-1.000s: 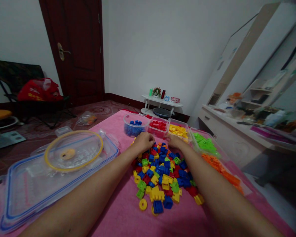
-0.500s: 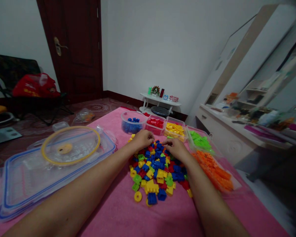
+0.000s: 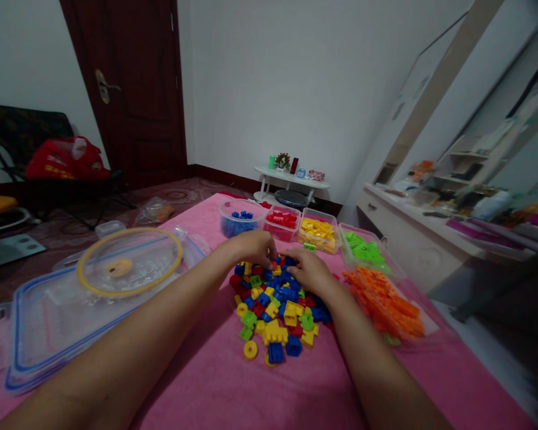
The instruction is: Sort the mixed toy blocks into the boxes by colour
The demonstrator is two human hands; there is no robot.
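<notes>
Left hand (image 3: 251,245) and right hand (image 3: 311,273) lie curled atop the block pile (image 3: 275,319); grip unclear.

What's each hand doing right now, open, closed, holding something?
Left hand: curled on the block pile; grip cannot be told.
Right hand: curled on the pile; cannot be told.

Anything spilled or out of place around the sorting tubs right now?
One green block lies loose on the pink cloth in front of the yellow tub, apart from the green tray. Another greenish piece sits at the near edge of the orange pile. Nothing looks damaged.
</notes>
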